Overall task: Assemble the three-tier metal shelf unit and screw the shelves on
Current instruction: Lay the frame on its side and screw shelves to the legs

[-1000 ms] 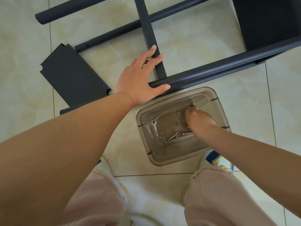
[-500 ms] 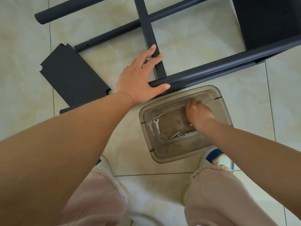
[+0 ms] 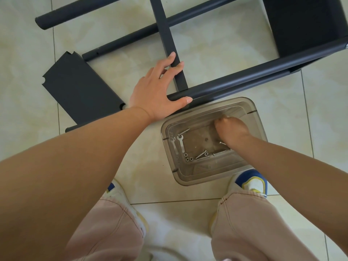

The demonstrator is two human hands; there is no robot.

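The shelf frame (image 3: 244,80) lies on its side on the tiled floor (image 3: 113,166), its dark tubes running diagonally from lower left to upper right. The left hand (image 3: 156,91) rests on the frame where the flat crossbar (image 3: 169,44) meets the nearest tube (image 3: 263,72): fingers extended along the crossbar, thumb laid along the tube, an open, flat grip pressing rather than clasping. One shelf panel (image 3: 305,21) sits in the frame at upper right. A loose shelf panel (image 3: 81,91) lies flat on the floor just left of the left wrist, notched corners visible.

Directly beneath the nearest tube stands a translucent plastic bin (image 3: 188,178), its far rim just beside the tube. The right hand (image 3: 231,132) reaches into the bin, fingers curled downward at the far right of the bin floor (whether this grip encloses a part cannot be told). On the bin floor, left of the hand, lie a small wrench (image 3: 181,143), several bolts (image 3: 202,154) and nuts (image 3: 188,158).

The bin's near rim touches or nearly touches the right shoe (image 3: 252,182); the left shoe (image 3: 116,191) stands apart from it. Open floor extends to the left of the loose panel and to the right of the bin.
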